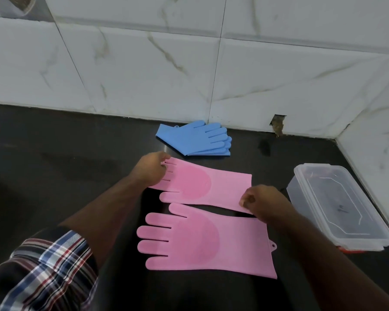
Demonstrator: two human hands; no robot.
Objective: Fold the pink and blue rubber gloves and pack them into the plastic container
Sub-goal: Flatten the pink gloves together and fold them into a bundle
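Two pink rubber gloves lie flat on the black counter. My left hand [152, 170] grips the fingertips of the far pink glove [220, 187], and my right hand [262, 203] pinches its cuff edge. The near pink glove [202, 241] lies palm up just below it, untouched, fingers pointing left. A pair of blue gloves [194, 138] is stacked by the wall behind. The clear plastic container [301, 191] stands to the right with nothing visible in it.
White marble-patterned wall tiles [144, 70] run along the back and right edges of the black counter [54, 164]. A hole in the tile [278, 124] sits low on the back wall. A damp smear [264, 147] marks the counter near the blue gloves.
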